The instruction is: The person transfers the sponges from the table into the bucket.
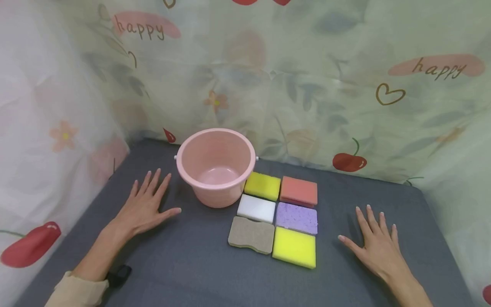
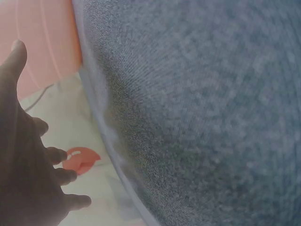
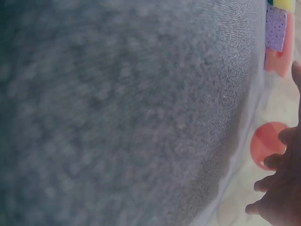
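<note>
Grey cloth-covered table (image 1: 199,264) under both flat, released hands: left hand (image 1: 147,204) near round pink plastic bucket (image 1: 216,166), right hand (image 1: 377,245) beside bright yellow square sponge (image 1: 294,247).

right hand (image 3: 282,188) cut by frame edge; bucket (image 2: 37,42) cropped; cloth blurred close-up.

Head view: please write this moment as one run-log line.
left hand: flat on grey table, beside pink bucket | right hand: flat on table | six sponges: untouched
</note>
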`<state>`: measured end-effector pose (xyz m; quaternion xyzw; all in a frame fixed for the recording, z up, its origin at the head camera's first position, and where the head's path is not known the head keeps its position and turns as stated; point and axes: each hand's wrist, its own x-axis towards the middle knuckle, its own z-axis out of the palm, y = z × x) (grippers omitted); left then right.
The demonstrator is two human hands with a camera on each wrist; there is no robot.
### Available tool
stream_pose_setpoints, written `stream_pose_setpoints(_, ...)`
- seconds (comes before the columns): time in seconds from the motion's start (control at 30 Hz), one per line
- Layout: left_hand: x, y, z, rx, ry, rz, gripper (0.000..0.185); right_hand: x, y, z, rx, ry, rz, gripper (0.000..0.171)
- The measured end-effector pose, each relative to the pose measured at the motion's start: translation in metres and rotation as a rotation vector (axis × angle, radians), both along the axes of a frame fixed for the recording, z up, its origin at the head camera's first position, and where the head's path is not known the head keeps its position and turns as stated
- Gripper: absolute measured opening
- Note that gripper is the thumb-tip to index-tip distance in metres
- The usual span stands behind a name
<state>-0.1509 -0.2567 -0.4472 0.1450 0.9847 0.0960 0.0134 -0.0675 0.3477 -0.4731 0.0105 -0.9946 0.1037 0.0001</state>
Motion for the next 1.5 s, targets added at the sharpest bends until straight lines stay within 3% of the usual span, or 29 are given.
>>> stream_pose_setpoints(0.43,-0.001,-0.009,0.003,-0.007,0.028,-0.008,0.113,-0.002,-0.001,0.002,-0.026,-0.01,0.016,0.105)
stream_pose_setpoints(0.7,-0.012,-0.013,0.018,0.003,0.019,-0.032,0.113,-0.014,-0.005,0.009,-0.023,0.0,0.048,0.106)
stream_pose_setpoints(1.03,-0.025,-0.006,0.038,0.108,0.086,-0.112,0.112,-0.032,-0.013,0.022,-0.047,0.022,0.122,0.104)
stream_pose_setpoints(1.23,-0.031,0.001,0.047,0.185,0.051,-0.124,0.109,-0.043,-0.017,0.028,-0.082,0.064,0.189,0.1)
stream_pose_setpoints(1.5,-0.035,0.008,0.056,0.336,0.015,-0.115,0.107,-0.06,-0.031,0.032,-0.163,0.003,0.202,0.102)
